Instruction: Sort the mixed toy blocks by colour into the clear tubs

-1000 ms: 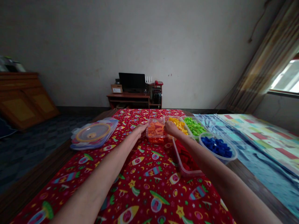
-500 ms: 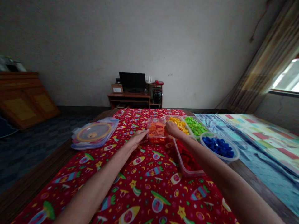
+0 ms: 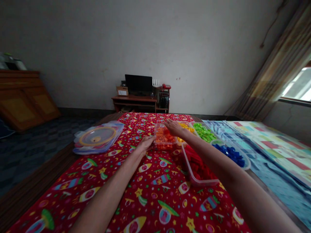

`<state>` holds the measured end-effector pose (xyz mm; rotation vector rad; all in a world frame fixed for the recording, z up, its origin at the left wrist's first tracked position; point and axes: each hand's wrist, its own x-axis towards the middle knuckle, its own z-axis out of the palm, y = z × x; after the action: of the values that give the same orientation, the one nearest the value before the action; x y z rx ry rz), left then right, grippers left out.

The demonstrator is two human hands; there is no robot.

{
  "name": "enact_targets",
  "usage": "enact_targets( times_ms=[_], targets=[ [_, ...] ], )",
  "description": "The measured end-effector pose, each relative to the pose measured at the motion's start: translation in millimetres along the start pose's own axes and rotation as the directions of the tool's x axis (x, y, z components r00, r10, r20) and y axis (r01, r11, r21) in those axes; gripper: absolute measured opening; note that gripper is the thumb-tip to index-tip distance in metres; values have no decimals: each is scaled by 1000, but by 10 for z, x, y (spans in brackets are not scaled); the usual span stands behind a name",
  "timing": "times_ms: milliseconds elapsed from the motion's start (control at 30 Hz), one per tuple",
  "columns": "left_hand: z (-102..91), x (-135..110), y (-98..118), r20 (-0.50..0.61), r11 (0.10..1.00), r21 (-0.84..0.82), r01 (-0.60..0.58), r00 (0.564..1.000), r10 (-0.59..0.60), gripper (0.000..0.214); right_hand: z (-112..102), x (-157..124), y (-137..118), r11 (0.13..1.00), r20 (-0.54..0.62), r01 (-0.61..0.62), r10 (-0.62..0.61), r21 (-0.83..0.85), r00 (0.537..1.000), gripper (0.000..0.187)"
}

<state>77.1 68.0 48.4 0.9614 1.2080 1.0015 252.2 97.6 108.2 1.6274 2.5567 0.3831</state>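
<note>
A clear plastic container (image 3: 165, 147) of orange toy bricks (image 3: 160, 133) rests on the red patterned cloth in the middle. My left hand (image 3: 146, 142) lies against its left side, fingers stretched towards the wall. Over its right part is my right hand (image 3: 173, 127), fingers extended and seemingly holding nothing; the fingertips' contact with the box is hard to make out. Just right, partly behind my right wrist, are yellow bricks (image 3: 187, 127) in another container. A tub of red bricks (image 3: 198, 165) sits nearer me, partly covered by my right forearm.
Further right stand a container of green bricks (image 3: 203, 132) and a round tub of blue bricks (image 3: 229, 154). Stacked lids (image 3: 98, 137) lie on the left of the cloth (image 3: 145, 194). Beyond the table is a desk with a monitor (image 3: 138, 84).
My right hand has moved left from the edge beside the yellow bricks to above the orange container, its fingers now extended. My left hand stays at the container's left side.
</note>
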Motion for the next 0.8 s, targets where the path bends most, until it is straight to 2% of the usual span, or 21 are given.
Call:
enact_targets(
  times_ms=[67, 133, 367, 500, 600, 700, 800],
  targets=[
    [-2, 2, -2, 1, 1000, -8, -5, 1000, 5, 29, 65, 116, 20, 998, 67, 55, -54, -11, 996, 46],
    [0, 2, 3, -1, 1000, -16, -6, 1000, 6, 26, 134, 208, 49, 999, 99, 53, -52, -4, 994, 39],
    [0, -17, 21, 7, 999, -32, -4, 1000, 4, 23, 211, 259, 127, 999, 74, -16, 14, 33, 997, 36],
    [-5, -12, 8, 15, 1000, -24, -13, 1000, 13, 24, 189, 195, 61, 996, 44, -48, 45, 70, 998, 35],
    [-12, -17, -9, 24, 1000, -9, -27, 999, 27, 24, 140, 105, -17, 993, -8, -73, 74, 92, 997, 41],
    [-35, -33, -16, 49, 999, 8, -33, 998, 32, 29, 60, -40, -60, 988, -96, -84, 97, 129, 991, 49],
    [-90, -59, 0, 92, 999, 27, -19, 996, 16, 39, -13, -237, -64, 981, -118, -90, 111, 169, 987, 46]
  ],
)
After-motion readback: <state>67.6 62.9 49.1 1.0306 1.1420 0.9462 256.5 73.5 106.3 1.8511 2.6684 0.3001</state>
